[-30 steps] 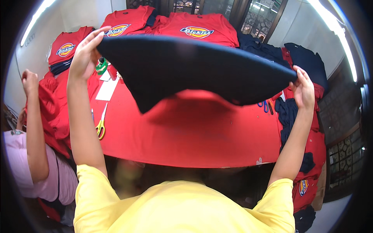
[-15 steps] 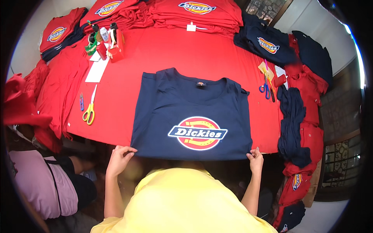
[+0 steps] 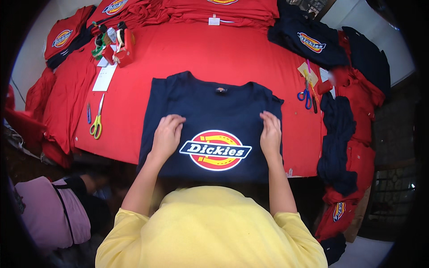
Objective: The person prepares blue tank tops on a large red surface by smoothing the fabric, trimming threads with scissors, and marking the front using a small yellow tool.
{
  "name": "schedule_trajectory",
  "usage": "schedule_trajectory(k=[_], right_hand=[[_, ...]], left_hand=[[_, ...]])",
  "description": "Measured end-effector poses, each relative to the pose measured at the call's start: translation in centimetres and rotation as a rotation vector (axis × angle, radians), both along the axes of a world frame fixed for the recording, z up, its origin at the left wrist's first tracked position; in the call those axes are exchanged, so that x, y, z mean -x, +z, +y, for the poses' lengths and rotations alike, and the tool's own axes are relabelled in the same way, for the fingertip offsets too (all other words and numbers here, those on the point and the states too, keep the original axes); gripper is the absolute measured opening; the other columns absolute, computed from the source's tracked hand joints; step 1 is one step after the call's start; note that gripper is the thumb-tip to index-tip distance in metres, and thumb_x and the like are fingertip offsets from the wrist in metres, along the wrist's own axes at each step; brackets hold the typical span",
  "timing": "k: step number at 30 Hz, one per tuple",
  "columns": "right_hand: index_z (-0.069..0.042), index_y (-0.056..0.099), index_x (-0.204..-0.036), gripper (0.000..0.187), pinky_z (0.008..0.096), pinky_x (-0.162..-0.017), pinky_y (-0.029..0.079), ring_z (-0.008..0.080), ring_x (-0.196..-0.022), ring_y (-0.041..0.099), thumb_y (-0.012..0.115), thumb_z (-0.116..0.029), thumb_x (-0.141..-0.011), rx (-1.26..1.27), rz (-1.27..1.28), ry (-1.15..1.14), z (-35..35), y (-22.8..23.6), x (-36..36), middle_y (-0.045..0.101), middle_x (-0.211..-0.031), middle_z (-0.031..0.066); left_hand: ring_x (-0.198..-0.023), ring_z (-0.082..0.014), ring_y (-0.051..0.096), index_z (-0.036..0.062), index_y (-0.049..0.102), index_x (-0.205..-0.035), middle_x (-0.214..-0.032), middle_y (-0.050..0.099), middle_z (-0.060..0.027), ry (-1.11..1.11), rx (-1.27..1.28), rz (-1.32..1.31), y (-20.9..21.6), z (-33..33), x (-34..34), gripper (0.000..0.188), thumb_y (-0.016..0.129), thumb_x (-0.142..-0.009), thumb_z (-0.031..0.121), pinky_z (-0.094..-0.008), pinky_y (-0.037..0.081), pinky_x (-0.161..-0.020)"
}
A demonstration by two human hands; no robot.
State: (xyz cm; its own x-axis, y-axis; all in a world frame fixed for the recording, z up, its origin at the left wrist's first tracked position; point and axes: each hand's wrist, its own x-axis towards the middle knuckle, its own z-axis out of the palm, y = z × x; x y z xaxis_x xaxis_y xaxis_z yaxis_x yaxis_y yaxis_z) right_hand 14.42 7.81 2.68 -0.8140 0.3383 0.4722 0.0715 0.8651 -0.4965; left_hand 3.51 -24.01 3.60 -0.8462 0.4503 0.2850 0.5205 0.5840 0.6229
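Note:
A dark navy T-shirt [image 3: 214,105] lies folded into a near rectangle in front of me, neckline away from me and a red, yellow and white printed emblem [image 3: 215,150] facing up. Over its left part is my left hand [image 3: 167,134], palm down, fingers loosely bent and thumb apart. My right hand [image 3: 271,136] is over the right part in much the same pose. Neither hand grips the cloth; whether the fingertips touch it I cannot tell. The shirt's near edge reaches the table's front edge.
Yellow-handled scissors [image 3: 96,125] and small blue snips [image 3: 89,113] lie left on the red-covered table [image 3: 196,49]. Blue-handled scissors [image 3: 305,96] lie right. A red tape dispenser [image 3: 124,51] stands back left. Red shirt stacks [image 3: 219,13] line the back. A person in pink [image 3: 51,214] is at lower left.
Both hands have let go of the shirt's near corners and moved forward over its front. The shirt now sits slightly farther left in view.

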Motion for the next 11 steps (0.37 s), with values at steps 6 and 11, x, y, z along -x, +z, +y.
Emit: schedule_trajectory(k=[6,11], right_hand=[[0.003,0.061,-0.122,0.034,0.0397,-0.103,0.044,0.0351,-0.118,0.055,0.05,0.005,-0.09,-0.13,0.052,0.081,6.6,-4.9,11.4,0.059,-0.129,0.0184],[-0.003,0.063,-0.124,0.032,0.0364,-0.105,0.043,0.0298,-0.126,0.053,0.056,-0.003,-0.093,0.145,0.039,0.039,8.2,-4.7,16.1,0.058,-0.131,0.0196]], left_hand=[[-0.139,-0.0326,0.036,0.0105,0.053,-0.137,-0.145,0.047,-0.0131,0.149,0.326,0.295,-5.7,3.2,5.4,0.055,0.062,-0.091,0.039,-0.0522,0.023,-0.115],[-0.142,-0.0323,0.032,0.0136,0.049,-0.142,-0.151,0.04,-0.0138,0.243,0.402,-0.008,-3.7,3.1,7.2,0.063,0.064,-0.089,0.044,-0.0504,0.02,-0.117]])
